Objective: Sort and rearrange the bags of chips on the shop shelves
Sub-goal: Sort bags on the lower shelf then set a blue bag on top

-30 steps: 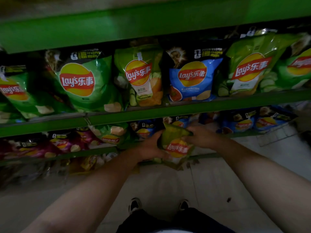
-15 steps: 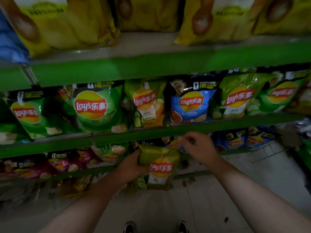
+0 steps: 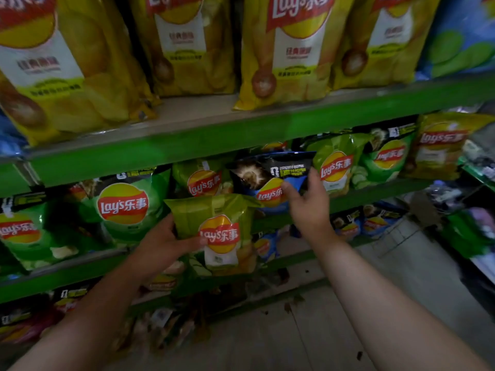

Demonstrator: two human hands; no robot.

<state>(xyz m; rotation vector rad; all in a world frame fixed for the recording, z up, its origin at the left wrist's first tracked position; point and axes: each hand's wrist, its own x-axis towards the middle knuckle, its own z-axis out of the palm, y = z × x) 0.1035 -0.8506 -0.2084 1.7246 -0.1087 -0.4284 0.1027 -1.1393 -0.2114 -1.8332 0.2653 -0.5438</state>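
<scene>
My left hand [image 3: 166,241] holds an olive-green Lay's bag [image 3: 217,226] upright in front of the middle green shelf [image 3: 375,192], thumb across its front. My right hand [image 3: 308,204] pinches the right edge of a blue and black Lay's bag [image 3: 267,180] that stands on that shelf, just behind and right of the olive bag. Left of it stands another olive-green bag [image 3: 201,180], and further left a bright green bag [image 3: 126,207].
Large yellow Lay's bags [image 3: 289,49] fill the upper shelf [image 3: 214,135]. More green bags [image 3: 334,163] stand to the right on the middle shelf. Blue bags [image 3: 372,223] lie on the lower shelf. A tiled floor [image 3: 308,330] is below, another rack [image 3: 479,226] at the right.
My left hand has lifted the olive-green bag from the lower shelf up to the middle shelf. My right hand let go of it and rose to take hold of the blue bag. The view tilted up.
</scene>
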